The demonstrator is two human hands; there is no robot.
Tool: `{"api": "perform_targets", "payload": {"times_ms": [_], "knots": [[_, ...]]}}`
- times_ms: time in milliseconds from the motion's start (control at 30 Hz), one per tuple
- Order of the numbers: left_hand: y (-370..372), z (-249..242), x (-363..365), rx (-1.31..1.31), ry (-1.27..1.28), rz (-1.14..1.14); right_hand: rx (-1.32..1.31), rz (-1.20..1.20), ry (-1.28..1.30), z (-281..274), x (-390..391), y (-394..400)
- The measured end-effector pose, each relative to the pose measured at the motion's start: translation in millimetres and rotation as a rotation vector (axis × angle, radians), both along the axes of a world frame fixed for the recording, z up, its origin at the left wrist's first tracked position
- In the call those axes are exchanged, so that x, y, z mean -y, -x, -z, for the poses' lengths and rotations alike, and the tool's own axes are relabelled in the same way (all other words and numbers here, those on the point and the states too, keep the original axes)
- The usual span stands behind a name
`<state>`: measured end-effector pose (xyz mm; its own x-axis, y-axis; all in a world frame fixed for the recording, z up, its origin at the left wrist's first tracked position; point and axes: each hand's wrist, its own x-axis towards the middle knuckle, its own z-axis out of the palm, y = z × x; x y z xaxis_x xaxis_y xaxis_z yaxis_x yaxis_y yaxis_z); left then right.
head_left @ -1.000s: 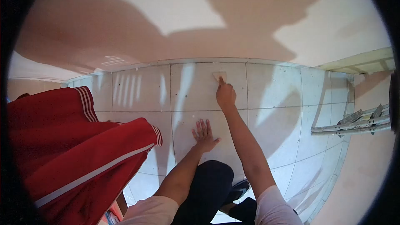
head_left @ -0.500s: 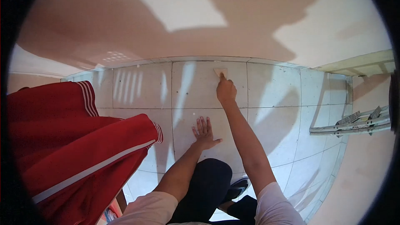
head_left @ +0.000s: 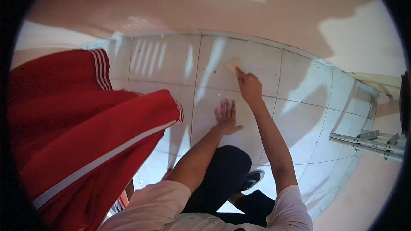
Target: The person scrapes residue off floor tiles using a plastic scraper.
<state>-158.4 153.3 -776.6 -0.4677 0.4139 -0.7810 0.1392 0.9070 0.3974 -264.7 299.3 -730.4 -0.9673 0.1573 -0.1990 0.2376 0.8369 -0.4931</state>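
My right hand [head_left: 250,86] is closed around a small scraper [head_left: 233,64], with the index finger stretched along it. Its pale, flat, widening blade lies against a floor tile [head_left: 252,55] near the wall; most of its handle is hidden in my hand. Closer to my body, my left hand [head_left: 227,119] rests flat on the tiles, palm down with fingers spread, holding nothing. A few small dark specks and a whitish crumb show on the tiles around my hands.
Red cloth with white stripes [head_left: 102,128] hangs at the left. A metal ladder [head_left: 364,141] stands at the right. The pale wall [head_left: 171,13] rises beyond the tiles. My dark knee [head_left: 227,167] and shoe [head_left: 253,179] are below my hands.
The view has shifted and turned slightly. My right hand has drawn the scraper a little away from the wall, towards my body. My left hand stays flat on the floor.
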Motion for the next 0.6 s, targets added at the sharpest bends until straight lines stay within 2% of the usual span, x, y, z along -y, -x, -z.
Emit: {"api": "perform_targets", "payload": {"times_ms": [33, 167, 233, 333, 600], "knots": [[0.4, 1.7, -0.1, 0.017, 0.003, -0.021, -0.027, -0.13, 0.011, -8.3, 7.2, -14.3], [5.3, -0.8, 2.1, 0.116, 0.017, 0.037, 0.127, -0.326, 0.027, -37.3, 26.4, -50.1], [0.3, 9.4, 1.2, 0.101, -0.004, 0.044, 0.2, -0.379, -0.152, -36.4, 30.8, -54.7], [7.3, -3.8, 0.0, 0.124, 0.002, 0.028, 0.3, -0.38, -0.232, -35.4, 36.8, -51.6], [4.0, 2.9, 0.1, 0.062, -0.027, -0.022, 0.266, -0.281, -0.21, -20.9, 46.3, -56.8]]}}
